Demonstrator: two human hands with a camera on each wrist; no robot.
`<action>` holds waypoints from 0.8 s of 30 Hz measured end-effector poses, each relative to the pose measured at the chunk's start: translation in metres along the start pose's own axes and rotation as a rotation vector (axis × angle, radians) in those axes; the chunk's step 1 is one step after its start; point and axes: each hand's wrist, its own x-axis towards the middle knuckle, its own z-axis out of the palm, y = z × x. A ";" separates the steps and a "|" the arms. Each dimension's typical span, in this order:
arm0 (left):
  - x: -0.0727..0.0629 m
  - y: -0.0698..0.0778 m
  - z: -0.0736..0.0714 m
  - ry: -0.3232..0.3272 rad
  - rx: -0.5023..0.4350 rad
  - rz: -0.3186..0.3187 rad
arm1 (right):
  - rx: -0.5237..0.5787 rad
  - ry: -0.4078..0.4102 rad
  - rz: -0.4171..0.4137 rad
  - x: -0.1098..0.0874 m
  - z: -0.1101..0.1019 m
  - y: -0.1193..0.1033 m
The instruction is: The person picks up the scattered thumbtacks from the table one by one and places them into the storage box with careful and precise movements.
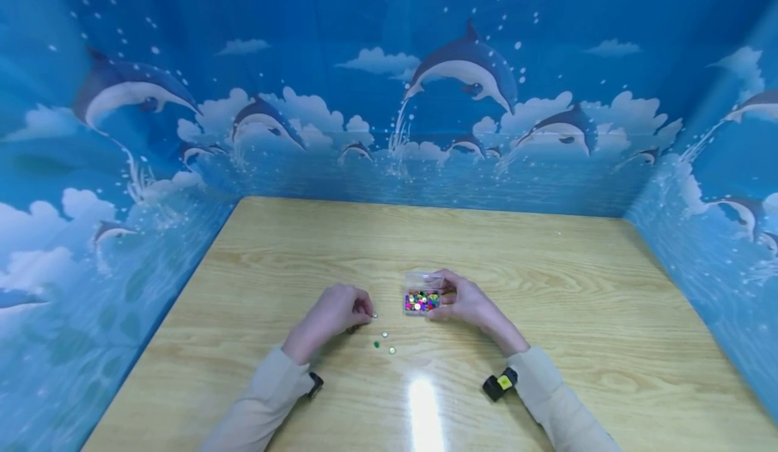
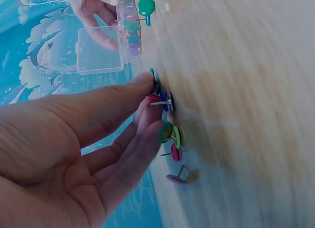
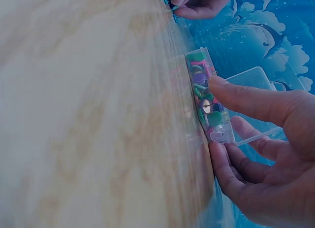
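The thumb and forefinger of my left hand point(image 1: 337, 311) pinch a thumbtack point(image 2: 155, 82) just over the table. Beneath that hand, several thumbtacks in blue, green and pink lie in a row; one pink thumbtack point(image 2: 175, 152) shows its pin. My right hand point(image 1: 467, 305) grips the right side of a small clear plastic box point(image 3: 220, 133), thumb on the near wall and fingers behind. Its hinged lid point(image 1: 421, 280) stands raised at the back. Colourful thumbtacks point(image 1: 419, 301) fill the box, which sits on the table to the right of my left fingertips.
Loose on the wooden table point(image 1: 547, 269) in front of the box lie a green thumbtack point(image 1: 377, 344) and two pale, shiny thumbtacks point(image 1: 392, 350). A blue dolphin-print curtain point(image 1: 340, 168) borders the table at the back and both sides.
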 end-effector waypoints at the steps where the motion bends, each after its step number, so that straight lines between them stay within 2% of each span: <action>1: 0.000 0.000 0.000 0.007 -0.007 0.004 | 0.002 -0.001 0.002 0.000 0.000 0.000; 11: 0.004 0.005 0.003 0.031 -0.046 -0.064 | -0.007 -0.001 0.001 0.001 0.001 0.003; 17: 0.010 0.012 0.003 0.091 -0.021 -0.034 | -0.009 0.002 0.000 0.000 0.000 0.002; 24: 0.022 0.035 0.000 0.107 -0.024 -0.016 | -0.005 0.007 0.004 0.001 0.001 0.001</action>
